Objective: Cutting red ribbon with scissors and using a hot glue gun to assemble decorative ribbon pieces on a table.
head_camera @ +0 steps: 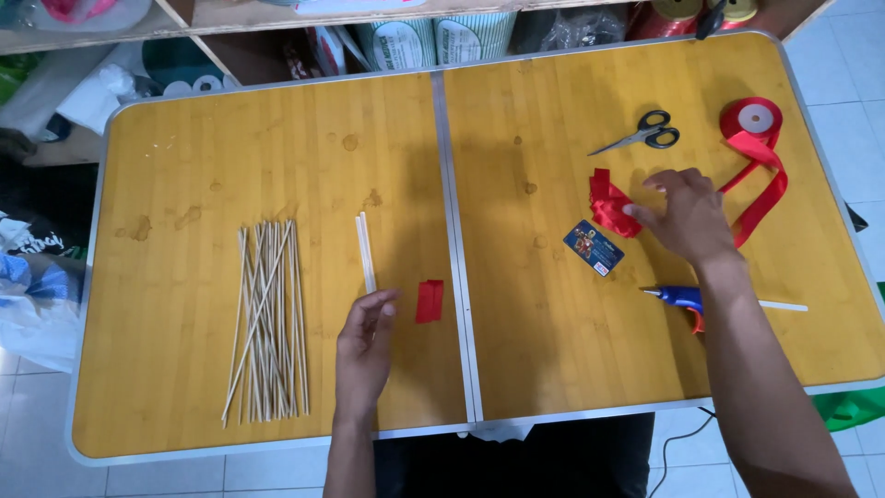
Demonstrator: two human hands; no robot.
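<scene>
On the folding table: left hand, fingers loose and holding nothing, touches two white sticks near one red ribbon piece; right hand presses cut ribbon pieces, uncountable; one ribbon spool far right.

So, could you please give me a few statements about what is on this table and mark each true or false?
1. The right hand touches the cut red ribbon pieces. True.
2. The scissors lie in the left hand. False: they lie alone on the table.
3. The wooden skewers lie left of the left hand. True.
4. The glue gun is held upright. False: it lies flat by the right forearm.
</scene>
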